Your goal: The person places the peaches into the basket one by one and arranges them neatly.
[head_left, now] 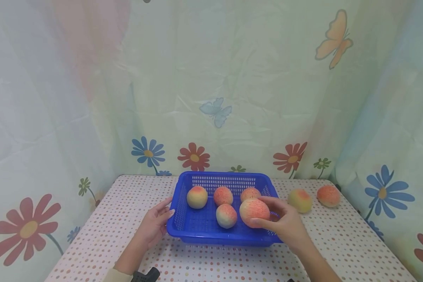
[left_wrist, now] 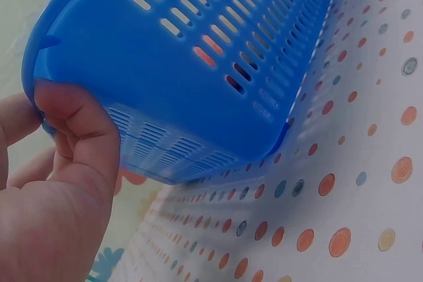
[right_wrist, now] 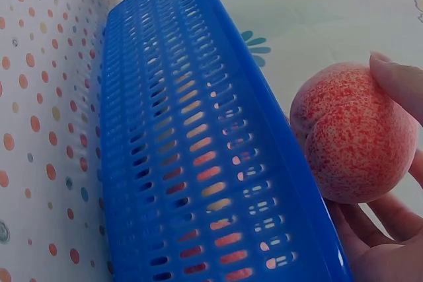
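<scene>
A blue plastic basket (head_left: 225, 235) with slotted walls stands on the table. My left hand (head_left: 154, 225) grips its left rim, thumb on top; the left wrist view shows the fingers (left_wrist: 79, 120) bent around the edge. In my right hand (head_left: 291, 227) is a red-speckled peach (head_left: 252, 212), held between thumb and fingers over the basket's right side. The right wrist view shows this peach (right_wrist: 357, 133) just above the rim. Several peaches lie in the basket, among them a yellow one (head_left: 197, 200) at the left and a pale, red-topped one (head_left: 226, 216) near the front.
Right of the basket, a yellow-green peach (head_left: 300, 201) and a red peach (head_left: 328, 196) lie on the dotted tablecloth (head_left: 197, 266). A curtain (head_left: 253, 129) printed with flowers and butterflies hangs behind the table and along both sides.
</scene>
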Available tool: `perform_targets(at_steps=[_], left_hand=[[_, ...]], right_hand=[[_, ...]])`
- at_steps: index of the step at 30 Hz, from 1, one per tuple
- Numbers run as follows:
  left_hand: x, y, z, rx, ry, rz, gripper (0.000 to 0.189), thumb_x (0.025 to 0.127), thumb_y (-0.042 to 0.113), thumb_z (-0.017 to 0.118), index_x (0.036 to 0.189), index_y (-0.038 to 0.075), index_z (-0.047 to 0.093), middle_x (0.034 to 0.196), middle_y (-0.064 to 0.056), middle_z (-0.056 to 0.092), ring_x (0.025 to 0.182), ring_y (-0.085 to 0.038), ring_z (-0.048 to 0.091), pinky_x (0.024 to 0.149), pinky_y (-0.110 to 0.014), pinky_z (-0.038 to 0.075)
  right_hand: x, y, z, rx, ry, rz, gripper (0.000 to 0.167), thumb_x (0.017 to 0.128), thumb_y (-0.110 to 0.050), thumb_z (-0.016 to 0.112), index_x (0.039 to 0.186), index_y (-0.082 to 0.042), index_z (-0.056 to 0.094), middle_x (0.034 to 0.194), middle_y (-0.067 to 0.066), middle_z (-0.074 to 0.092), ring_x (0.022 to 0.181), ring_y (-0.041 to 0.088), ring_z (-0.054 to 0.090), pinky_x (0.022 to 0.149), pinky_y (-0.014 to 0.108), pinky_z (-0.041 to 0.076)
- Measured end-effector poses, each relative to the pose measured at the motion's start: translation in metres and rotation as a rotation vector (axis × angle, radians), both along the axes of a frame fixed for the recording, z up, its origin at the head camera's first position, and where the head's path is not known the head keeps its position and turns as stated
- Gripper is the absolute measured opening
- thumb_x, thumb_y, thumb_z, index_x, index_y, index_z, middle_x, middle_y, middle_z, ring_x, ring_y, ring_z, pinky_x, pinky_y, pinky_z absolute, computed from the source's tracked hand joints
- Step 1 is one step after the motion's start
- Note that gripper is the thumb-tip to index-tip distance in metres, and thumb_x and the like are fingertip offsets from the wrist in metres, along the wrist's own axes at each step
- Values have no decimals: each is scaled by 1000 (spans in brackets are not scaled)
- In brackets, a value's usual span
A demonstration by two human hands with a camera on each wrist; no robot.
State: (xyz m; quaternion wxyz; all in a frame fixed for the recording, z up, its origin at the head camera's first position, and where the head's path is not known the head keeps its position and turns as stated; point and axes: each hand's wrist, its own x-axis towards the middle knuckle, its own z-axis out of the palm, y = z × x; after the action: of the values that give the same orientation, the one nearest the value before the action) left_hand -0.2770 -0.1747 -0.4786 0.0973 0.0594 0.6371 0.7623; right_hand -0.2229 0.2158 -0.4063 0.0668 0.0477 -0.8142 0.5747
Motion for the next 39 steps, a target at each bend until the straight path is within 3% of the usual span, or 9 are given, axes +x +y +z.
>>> perform_targets(at_steps=[11, 22, 34, 39], left_hand=[[0, 1, 0, 11, -4, -3, 63, 105, 14, 58, 161, 12, 29, 114, -5, 61, 106, -17, 69, 94, -34, 62], [1, 0, 2, 14, 0, -3, 64, 105, 14, 57, 162, 12, 28, 110, -2, 59, 101, -14, 68, 94, -34, 62], [2, 1, 2, 16, -11, 12, 66, 103, 13, 60, 161, 11, 29, 135, -17, 60, 123, -28, 66, 101, -40, 59], [2, 1, 2, 12, -6, 11, 66, 103, 14, 60, 162, 12, 28, 147, -24, 52, 129, -32, 63, 103, -41, 57]], right_hand=[[-8, -13, -5, -19, -16, 52, 65, 77, -25, 92, 135, -15, 64, 129, 8, 69, 110, 17, 68, 91, 19, 58], [-14, -26, -2, -66, -30, 112, 69, 74, -23, 93, 136, -14, 64, 135, 6, 67, 112, 21, 68, 93, 24, 59], [-28, -43, -3, 10, -26, 124, 69, 72, -31, 94, 134, -19, 67, 133, 1, 66, 114, 24, 66, 103, 42, 57], [-35, -49, -4, 21, -16, 155, 71, 72, -33, 94, 136, -20, 66, 133, 2, 64, 113, 25, 66, 95, 35, 59]])
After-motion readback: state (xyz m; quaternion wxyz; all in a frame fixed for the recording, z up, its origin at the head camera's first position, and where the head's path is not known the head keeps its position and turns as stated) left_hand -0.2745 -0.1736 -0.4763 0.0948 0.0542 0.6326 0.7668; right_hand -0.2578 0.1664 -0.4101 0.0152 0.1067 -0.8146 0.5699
